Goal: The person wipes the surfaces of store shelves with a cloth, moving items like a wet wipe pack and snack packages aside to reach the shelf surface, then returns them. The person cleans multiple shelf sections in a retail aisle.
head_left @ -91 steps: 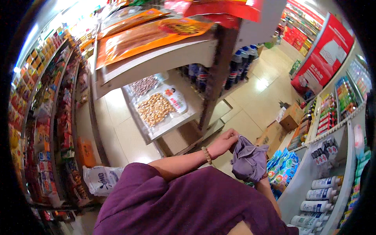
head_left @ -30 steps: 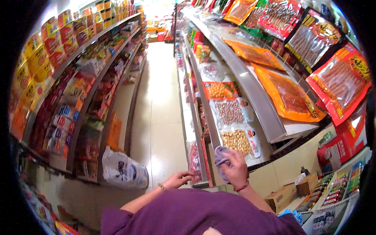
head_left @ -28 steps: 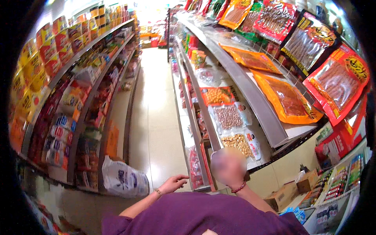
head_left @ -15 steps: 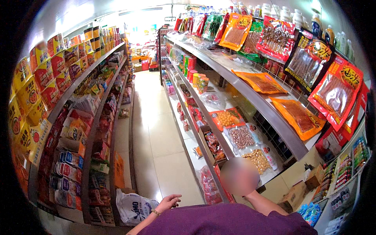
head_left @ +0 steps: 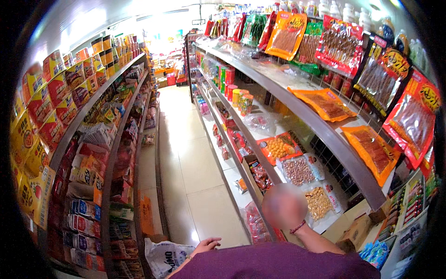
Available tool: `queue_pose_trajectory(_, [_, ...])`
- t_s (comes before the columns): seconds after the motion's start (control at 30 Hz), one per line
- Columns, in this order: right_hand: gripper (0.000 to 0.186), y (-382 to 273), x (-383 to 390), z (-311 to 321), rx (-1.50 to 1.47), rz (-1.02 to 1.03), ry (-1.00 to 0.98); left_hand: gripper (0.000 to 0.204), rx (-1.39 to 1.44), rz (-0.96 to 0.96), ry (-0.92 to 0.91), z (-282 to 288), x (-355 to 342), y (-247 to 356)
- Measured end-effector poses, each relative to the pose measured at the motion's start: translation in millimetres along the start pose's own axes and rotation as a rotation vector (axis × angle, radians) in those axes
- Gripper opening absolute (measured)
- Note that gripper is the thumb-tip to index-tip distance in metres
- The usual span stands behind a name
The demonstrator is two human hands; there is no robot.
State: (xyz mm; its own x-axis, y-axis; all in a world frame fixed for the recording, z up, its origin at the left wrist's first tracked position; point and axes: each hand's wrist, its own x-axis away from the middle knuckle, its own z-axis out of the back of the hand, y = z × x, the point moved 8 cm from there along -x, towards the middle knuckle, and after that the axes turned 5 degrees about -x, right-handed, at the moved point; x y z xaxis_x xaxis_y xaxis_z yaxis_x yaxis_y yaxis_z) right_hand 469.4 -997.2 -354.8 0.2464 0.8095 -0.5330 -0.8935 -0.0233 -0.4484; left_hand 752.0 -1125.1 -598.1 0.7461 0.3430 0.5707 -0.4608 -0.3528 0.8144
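My left hand (head_left: 207,245) hangs low over the aisle floor with its fingers stretched out and nothing in it. Closest to it is a white printed plastic bag (head_left: 162,256). My right hand (head_left: 289,210) reaches to the edge of the right-hand shelf; a blurred patch covers its fingers, so any hold is hidden. Just beside it on the shelf lies a clear pack of pale nuts (head_left: 318,203). Behind that are a pack of reddish-brown nuts (head_left: 297,170) and a red pack of yellow balls (head_left: 278,148).
A tiled aisle (head_left: 186,162) runs between two shelf rows. Yellow and red noodle tubs (head_left: 39,123) line the left top shelf. Orange flat packs (head_left: 370,149) lie on the right upper shelf (head_left: 320,123), whose edge juts above the nut packs. Cardboard boxes (head_left: 355,232) stand at lower right.
The view has shifted slightly, so the right-hand goods sit further right. My left hand shows lower in the picture. More of my right wrist and its bracelet shows.
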Motion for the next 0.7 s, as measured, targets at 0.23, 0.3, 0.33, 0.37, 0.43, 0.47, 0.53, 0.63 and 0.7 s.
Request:
queue_pose_trajectory(0.23, [0.029, 21, -62, -20, 0.078, 0.074, 0.096, 0.035, -0.004, -0.020, 0.004, 24, -40, 51])
queue_pose_trajectory(0.3, [0.024, 28, -84, -35, 0.073, 0.059, 0.061, 0.034, -0.017, -0.046, 0.042, 31, -44, 90])
queue_pose_trajectory(0.33, [0.022, 30, -98, -40, 0.057, 0.069, 0.045, 0.034, -0.041, -0.107, 0.047, 36, -55, 105])
queue_pose_trajectory(0.37, [0.021, 29, -109, -40, 0.045, 0.093, 0.053, 0.033, -0.008, -0.122, 0.043, 40, -60, 114])
queue_pose_trajectory(0.43, [0.022, 22, -137, -39, 0.021, 0.148, 0.070, 0.033, -0.083, -0.137, 0.050, 50, -72, 139])
queue_pose_trajectory(0.47, [0.021, 11, -149, -29, 0.014, 0.190, 0.094, 0.034, -0.109, -0.174, 0.049, 58, -78, 152])
queue_pose_trajectory(0.53, [0.021, -21, -174, 0, -0.025, 0.224, 0.151, 0.034, -0.187, -0.252, 0.056, 72, -87, 190])
queue_pose_trajectory(0.63, [0.018, -57, -196, 38, -0.055, 0.294, 0.301, 0.033, -0.207, -0.377, 0.077, 105, -113, 243])
queue_pose_trajectory(0.7, [0.024, -70, -201, 59, 0.049, 0.294, 0.292, 0.030, -0.246, -0.423, 0.105, 117, -131, 287])
